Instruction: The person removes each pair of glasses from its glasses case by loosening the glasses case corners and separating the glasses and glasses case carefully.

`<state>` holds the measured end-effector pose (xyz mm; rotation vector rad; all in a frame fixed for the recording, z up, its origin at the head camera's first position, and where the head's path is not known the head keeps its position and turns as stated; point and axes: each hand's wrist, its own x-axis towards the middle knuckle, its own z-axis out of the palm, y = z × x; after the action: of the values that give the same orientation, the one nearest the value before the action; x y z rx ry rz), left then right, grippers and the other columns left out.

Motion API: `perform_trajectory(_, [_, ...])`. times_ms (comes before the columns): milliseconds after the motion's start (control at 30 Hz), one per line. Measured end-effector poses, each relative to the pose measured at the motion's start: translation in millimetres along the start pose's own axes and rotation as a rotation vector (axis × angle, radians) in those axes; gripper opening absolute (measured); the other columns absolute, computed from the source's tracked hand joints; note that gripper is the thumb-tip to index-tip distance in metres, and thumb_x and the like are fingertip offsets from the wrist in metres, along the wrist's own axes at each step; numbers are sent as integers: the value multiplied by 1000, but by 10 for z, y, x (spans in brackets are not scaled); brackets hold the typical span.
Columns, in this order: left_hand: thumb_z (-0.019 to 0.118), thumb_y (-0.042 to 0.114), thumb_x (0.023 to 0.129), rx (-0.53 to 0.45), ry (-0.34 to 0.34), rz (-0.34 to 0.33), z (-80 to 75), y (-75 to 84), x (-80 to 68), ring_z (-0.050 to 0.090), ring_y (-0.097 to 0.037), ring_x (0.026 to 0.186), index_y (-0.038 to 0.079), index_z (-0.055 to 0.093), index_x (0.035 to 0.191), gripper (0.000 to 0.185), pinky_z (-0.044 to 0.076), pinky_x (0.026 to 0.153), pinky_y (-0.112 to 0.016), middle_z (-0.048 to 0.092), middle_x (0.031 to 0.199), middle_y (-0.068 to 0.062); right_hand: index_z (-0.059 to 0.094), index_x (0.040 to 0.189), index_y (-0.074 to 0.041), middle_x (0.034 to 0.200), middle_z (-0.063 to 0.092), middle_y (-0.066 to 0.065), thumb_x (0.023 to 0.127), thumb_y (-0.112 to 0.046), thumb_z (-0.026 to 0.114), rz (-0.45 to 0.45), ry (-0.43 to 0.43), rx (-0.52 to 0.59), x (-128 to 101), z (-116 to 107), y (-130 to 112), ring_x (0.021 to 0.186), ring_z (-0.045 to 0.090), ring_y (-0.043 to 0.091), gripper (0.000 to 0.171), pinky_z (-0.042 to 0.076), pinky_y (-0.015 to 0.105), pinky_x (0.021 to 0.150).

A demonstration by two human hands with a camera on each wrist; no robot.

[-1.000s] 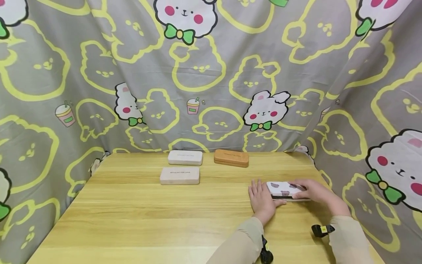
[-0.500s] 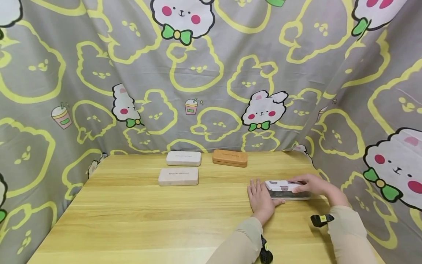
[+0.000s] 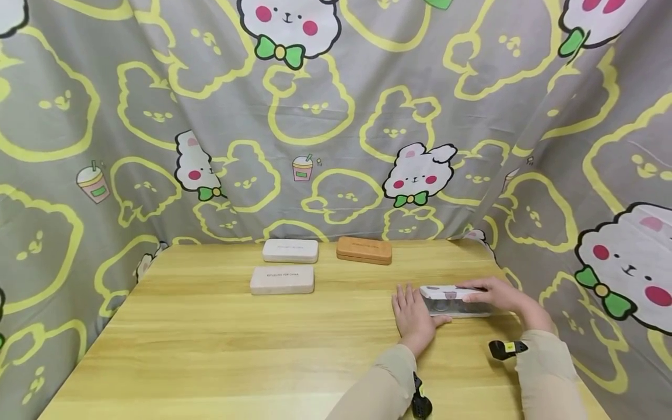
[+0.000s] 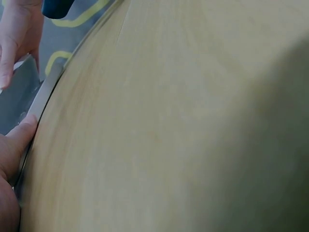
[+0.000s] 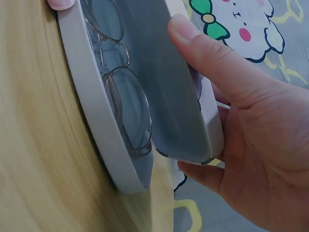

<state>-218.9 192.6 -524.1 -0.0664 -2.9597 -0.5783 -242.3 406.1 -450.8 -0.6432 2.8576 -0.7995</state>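
A white glasses case (image 3: pixel 454 304) with a patterned lid lies at the right of the wooden table (image 3: pixel 236 338). My right hand (image 3: pixel 496 295) grips the raised lid (image 5: pixel 166 72), thumb on its front edge and fingers behind it. Thin-framed glasses (image 5: pixel 129 104) lie in the grey-lined base (image 5: pixel 91 108). My left hand (image 3: pixel 412 312) rests flat on the table at the case's left end, its thumb (image 4: pixel 13 143) pressed against the base's front rim (image 4: pixel 46 93). In the left wrist view, the right hand (image 4: pixel 17 34) shows at the top left.
Two beige cases (image 3: pixel 290 250) (image 3: pixel 282 280) and an orange-brown case (image 3: pixel 364 250) lie shut near the table's far edge. A grey cartoon-print curtain (image 3: pixel 336 116) hangs close behind and on both sides. The table's right edge is near my right arm.
The case's lid has swung up from nearly shut to clearly raised under my right hand. The left hand has stayed in place.
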Motion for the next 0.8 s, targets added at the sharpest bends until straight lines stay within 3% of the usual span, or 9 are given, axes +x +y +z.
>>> perform_trajectory(300, [66,80,58,-19,-24,-6,-40,2,5,25,-21,150,20,49,140,103,23,122,-39,41,154,2,69,122,-7,120,70,15,92,-27,66,33,-7,30,29,-1,-2,105,62,9,36,51,21,82])
perform_trajectory(600, [68,79,58,-19,-16,-5,-53,4,-9,26,-22,149,20,49,139,102,23,122,-40,42,153,1,68,123,-5,118,70,15,94,-26,64,62,-14,93,50,-7,35,98,59,-3,36,51,20,80])
perform_trajectory(800, [67,80,58,-5,-22,-8,-75,7,-13,26,-21,149,21,49,139,102,23,122,-39,42,154,2,69,121,-6,117,71,14,93,-28,65,81,-3,91,72,-3,60,98,59,-3,36,51,22,81])
